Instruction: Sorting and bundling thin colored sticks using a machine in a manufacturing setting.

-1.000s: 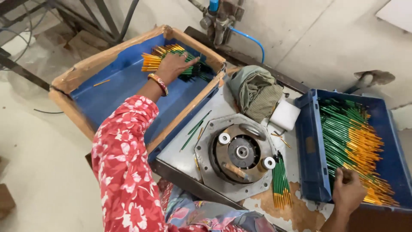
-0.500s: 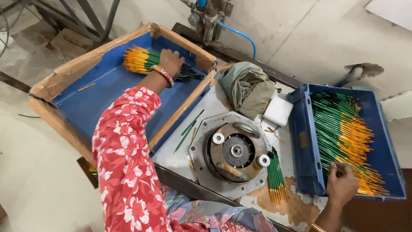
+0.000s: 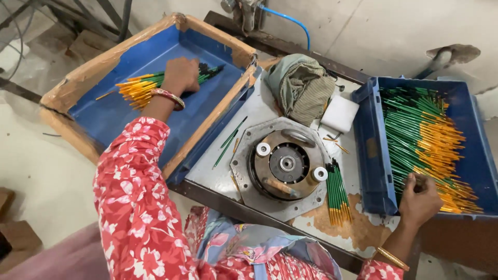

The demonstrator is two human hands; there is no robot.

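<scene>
Left hand point(image 3: 180, 74): upper left of frame, fingers closed down over a bundle of green pencils point(image 3: 155, 83); red bangle at wrist, red floral sleeve behind it.
Bundle: lies flat on blue floor of wooden-rimmed tray point(image 3: 78, 78), yellow/orange ends fanned to the left, dark ends to the right under & past the hand.
Right hand point(image 3: 419, 199): lower right of frame, curled over near edge of blue plastic crate point(image 3: 374, 150), fingertips touching pencils inside; can't tell if it grips any. Gold bangle at wrist.
Crate contents: big heap of green pencils w/ orange ends point(image 3: 430, 135), mostly lying lengthwise, right side of frame.
Centre: round metal machine plate point(image 3: 282, 166) on grey table point(image 3: 218, 171), two white rollers on it.
Beside plate: small bunch of green pencils point(image 3: 337, 192) just right of it, between plate & crate; a few loose ones to its left.
Upper centre: crumpled grey-green cloth point(image 3: 301, 88), white block point(image 3: 340, 114) near it.
Top: blue hose point(image 3: 290, 21).
</scene>
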